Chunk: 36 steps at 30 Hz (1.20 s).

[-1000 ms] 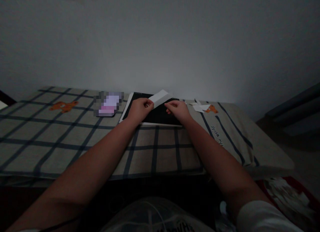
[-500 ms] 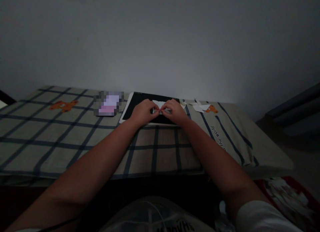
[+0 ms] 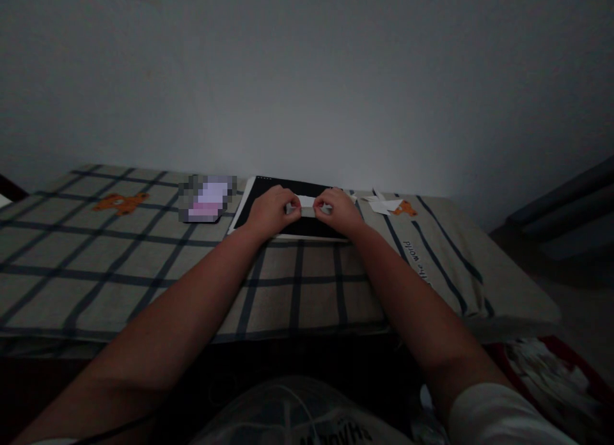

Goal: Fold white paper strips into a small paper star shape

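A narrow strip of folded white paper [image 3: 306, 206] lies across a black board with a white rim [image 3: 261, 195] at the far side of the table. My left hand [image 3: 269, 210] pinches the strip's left end, fingers curled. My right hand [image 3: 337, 211] pinches its right end in the same way. Both hands rest low on the black board, close together, with only a short piece of paper showing between them.
A checked cloth with orange bear prints [image 3: 122, 203] covers the table [image 3: 144, 266]. A blurred pink-white object [image 3: 208, 199] sits left of the board. Folded white paper pieces [image 3: 384, 205] lie to the right. A grey wall stands behind. White scraps [image 3: 547, 368] lie below right.
The paper stood raised in my left hand alone. My right hand joined it, and both pressed it down into a flat narrow strip on the board.
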{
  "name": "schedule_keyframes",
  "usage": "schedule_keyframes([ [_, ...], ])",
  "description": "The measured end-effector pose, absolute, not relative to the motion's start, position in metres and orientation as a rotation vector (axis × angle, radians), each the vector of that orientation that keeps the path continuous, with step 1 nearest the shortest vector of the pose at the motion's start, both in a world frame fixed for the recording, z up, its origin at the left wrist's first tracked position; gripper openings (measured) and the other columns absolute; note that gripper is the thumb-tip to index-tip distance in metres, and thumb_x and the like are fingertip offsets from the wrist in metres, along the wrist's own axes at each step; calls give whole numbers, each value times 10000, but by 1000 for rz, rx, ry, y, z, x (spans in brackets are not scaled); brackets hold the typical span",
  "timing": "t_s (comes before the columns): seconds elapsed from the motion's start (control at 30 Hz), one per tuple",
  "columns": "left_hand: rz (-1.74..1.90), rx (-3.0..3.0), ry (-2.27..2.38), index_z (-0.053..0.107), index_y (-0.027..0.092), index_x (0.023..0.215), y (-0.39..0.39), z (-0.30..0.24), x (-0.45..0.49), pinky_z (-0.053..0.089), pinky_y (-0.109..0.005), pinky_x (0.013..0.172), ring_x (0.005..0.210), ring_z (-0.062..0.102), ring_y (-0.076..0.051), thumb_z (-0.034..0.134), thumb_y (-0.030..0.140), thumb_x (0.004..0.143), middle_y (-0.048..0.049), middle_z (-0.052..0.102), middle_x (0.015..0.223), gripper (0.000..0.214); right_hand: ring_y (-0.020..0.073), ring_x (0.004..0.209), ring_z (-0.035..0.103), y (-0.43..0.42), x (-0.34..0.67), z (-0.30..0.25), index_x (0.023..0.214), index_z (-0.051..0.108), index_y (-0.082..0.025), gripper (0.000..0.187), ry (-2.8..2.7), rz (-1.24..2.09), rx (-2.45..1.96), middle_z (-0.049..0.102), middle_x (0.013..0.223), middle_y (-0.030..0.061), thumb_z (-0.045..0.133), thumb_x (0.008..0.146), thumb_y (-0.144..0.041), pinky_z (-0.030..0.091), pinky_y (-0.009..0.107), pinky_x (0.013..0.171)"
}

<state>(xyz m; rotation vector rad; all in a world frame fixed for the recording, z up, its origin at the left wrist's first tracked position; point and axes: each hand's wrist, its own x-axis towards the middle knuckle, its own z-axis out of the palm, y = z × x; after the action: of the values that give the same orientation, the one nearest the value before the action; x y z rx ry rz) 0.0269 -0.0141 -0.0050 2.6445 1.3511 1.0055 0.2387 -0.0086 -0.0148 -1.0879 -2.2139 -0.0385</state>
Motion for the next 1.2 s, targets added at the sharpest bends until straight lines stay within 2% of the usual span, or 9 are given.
schedule_keyframes([
  [0.13, 1055, 2608, 1374, 670, 196, 778, -15, -3, 24, 412, -319, 741, 833, 559, -215, 611, 273, 755, -54, 647, 824, 99, 212, 846, 523, -6, 244, -16, 779, 642, -197, 62, -2201, -37, -1097, 640, 821, 53, 584, 793, -179, 376, 331, 798],
  [0.23, 1037, 2614, 1363, 691, 194, 842, -16, -4, 25, 419, -325, 751, 843, 572, -223, 618, 305, 763, -61, 664, 851, 154, 213, 839, 514, -7, 241, -16, 782, 644, -195, 67, -2238, -55, -1087, 638, 813, 55, 580, 795, -181, 374, 333, 798],
  [0.4, 939, 2683, 1351, 722, 203, 885, -13, -9, 29, 413, -337, 791, 903, 593, -241, 592, 373, 837, -76, 703, 907, 219, 211, 848, 507, -13, 233, -15, 807, 661, -185, 96, -2297, -103, -1054, 647, 855, 67, 565, 810, -192, 367, 335, 802],
  [0.7, 872, 2840, 1272, 687, 184, 931, -9, -8, 27, 430, -341, 789, 931, 579, -234, 525, 276, 903, -85, 691, 936, 188, 207, 838, 512, -9, 235, -17, 792, 642, -190, 84, -2264, -126, -1053, 633, 824, 56, 565, 821, -203, 369, 336, 800],
  [1.2, 961, 2761, 1401, 682, 171, 902, 2, -5, 12, 422, -344, 780, 919, 567, -238, 539, 289, 916, -86, 668, 894, 186, 219, 822, 514, 4, 264, -19, 728, 625, -211, 72, -2116, -116, -1269, 615, 776, 49, 589, 775, -169, 386, 347, 750],
])
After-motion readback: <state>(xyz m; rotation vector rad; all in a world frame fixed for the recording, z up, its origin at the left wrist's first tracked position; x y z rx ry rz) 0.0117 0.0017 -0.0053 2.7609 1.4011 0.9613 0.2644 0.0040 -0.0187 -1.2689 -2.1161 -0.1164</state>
